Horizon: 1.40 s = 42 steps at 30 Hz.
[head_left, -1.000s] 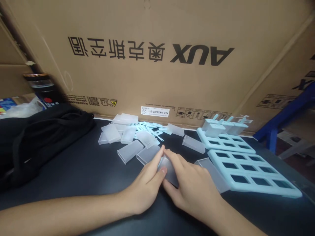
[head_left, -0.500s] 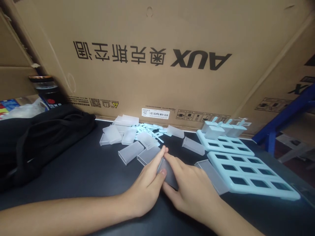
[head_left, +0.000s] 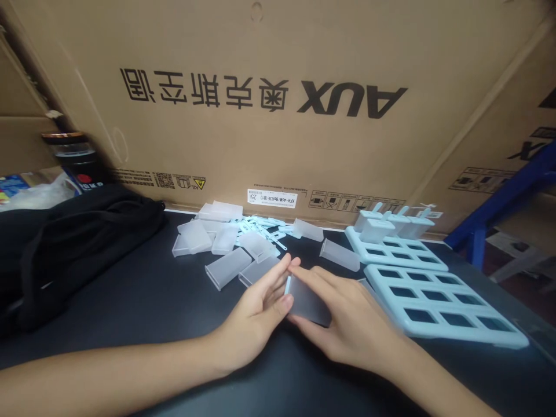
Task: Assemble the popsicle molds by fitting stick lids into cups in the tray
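Between my two hands is a translucent ice-pop mold (head_left: 310, 301), lying on its side with a light-blue edge at its left end. My right hand (head_left: 347, 313) wraps round it from above and the right, thumb underneath. Against the blue end, my left hand (head_left: 256, 318) is curled with its thumb touching; its palm and the stick, if any, are hidden. Beyond my hands lie several loose mold sleeves (head_left: 228, 268) and a pile of light-blue sticks (head_left: 260, 226). Close to my right hand is a light-blue rack (head_left: 393, 278) with rectangular holes.
A second light-blue rack (head_left: 428, 263) behind the first holds several molds (head_left: 377, 230) with sticks up. A large cardboard box (head_left: 217, 145) backs the black table (head_left: 174, 324). At the left are black cloth (head_left: 87, 243) and a dark bottle (head_left: 76, 159); a blue metal frame (head_left: 476, 243) stands right.
My right hand has shifted slightly right with the mold, which has turned flatter. Its light-blue end now shows by my left thumb. The view has shifted a little.
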{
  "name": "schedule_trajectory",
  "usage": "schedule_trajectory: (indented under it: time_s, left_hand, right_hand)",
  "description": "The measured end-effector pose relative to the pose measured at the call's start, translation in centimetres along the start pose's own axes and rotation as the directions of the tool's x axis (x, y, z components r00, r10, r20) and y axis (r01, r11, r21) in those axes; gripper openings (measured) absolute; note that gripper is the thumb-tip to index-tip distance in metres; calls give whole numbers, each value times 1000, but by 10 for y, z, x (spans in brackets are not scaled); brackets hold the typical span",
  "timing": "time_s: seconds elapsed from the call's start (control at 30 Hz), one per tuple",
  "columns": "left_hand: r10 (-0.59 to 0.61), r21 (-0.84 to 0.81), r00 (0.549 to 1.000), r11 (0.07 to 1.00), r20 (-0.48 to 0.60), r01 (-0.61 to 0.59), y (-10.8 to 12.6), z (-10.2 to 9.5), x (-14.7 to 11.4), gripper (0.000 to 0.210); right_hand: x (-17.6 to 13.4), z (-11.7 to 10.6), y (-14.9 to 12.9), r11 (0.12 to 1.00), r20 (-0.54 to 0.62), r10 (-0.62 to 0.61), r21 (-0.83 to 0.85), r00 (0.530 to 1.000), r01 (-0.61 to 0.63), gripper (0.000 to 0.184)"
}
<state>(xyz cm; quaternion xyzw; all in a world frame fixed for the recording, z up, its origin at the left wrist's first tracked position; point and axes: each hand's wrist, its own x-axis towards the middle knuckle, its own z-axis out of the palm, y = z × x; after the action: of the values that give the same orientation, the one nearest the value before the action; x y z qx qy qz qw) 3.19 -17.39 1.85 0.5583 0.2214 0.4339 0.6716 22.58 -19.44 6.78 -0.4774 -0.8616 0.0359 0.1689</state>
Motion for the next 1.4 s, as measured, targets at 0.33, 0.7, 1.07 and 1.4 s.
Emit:
schedule_trajectory:
  time_s: [0.33, 0.7, 1.07, 1.4]
  left_hand:
    - [-59, -48, 995, 997, -76, 56, 0, 1, 4, 70]
    - [-192, -244, 979, 948, 67, 203, -8, -5, 5, 75]
    - [-231, -293, 972, 933, -37, 211, 4, -2, 11, 69]
    - [-194, -249, 981, 951, -13, 184, 4, -1, 10, 70]
  right_hand:
    - [0, -8, -8, 991, 69, -29, -125, 997, 38, 52]
    - [0, -8, 6, 987, 41, -39, -156, 998, 45, 46]
    - [-2, -14, -4, 996, 58, -32, -84, 998, 37, 43]
    - [-3, -15, -5, 1000, 51, 30, 4, 998, -30, 40]
